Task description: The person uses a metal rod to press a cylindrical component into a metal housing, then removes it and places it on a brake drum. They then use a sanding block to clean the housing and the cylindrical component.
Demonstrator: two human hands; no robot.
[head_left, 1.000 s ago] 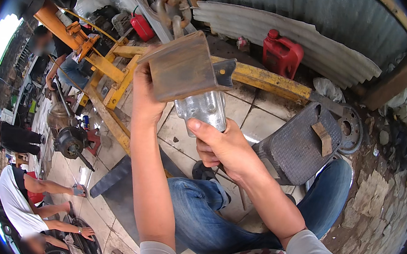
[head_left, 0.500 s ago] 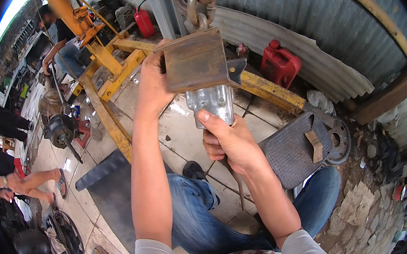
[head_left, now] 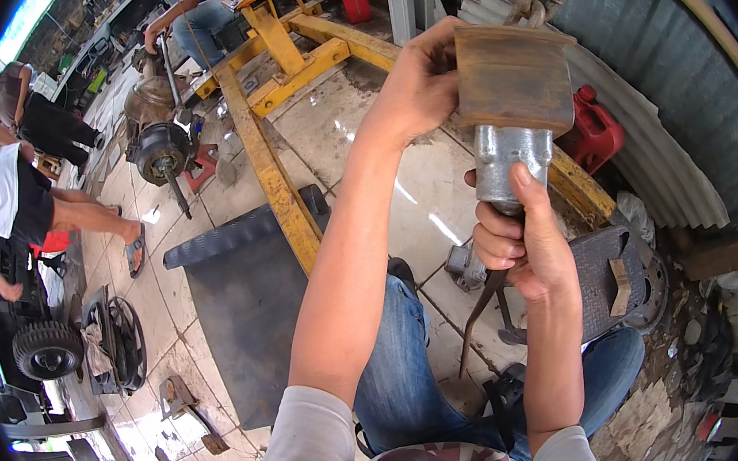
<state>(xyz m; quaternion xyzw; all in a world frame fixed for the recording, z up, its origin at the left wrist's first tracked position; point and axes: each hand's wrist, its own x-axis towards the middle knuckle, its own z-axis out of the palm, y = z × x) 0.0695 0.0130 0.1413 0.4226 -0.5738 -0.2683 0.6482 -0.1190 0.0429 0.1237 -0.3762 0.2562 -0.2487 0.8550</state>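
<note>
A rust-brown metal block (head_left: 515, 80) with a flat, rectangular face is raised at the upper middle, just below a heavy chain (head_left: 533, 4). My left hand (head_left: 423, 85) is closed around its left edge, the fingertips partly hidden behind it. Directly under the block, touching it, is a silver cast-metal piece (head_left: 513, 160); how the two are joined is hidden. My right hand (head_left: 533, 237) is wrapped round the lower end of the silver piece, thumb up along its front. A thin brown rod or cord (head_left: 478, 317) hangs below this hand.
A yellow steel frame (head_left: 286, 214) runs across the floor behind my hands. A red jerrycan (head_left: 592, 132) and corrugated sheets (head_left: 655, 125) are at the right. A black mat (head_left: 242, 307) lies left of my legs. Other people are at the left, near a geared machine part (head_left: 159, 152).
The view has swung left, so the surroundings sit further right. The block and silver piece now stand straighter, the block's face squarer to me. Both hands keep their hold.
</note>
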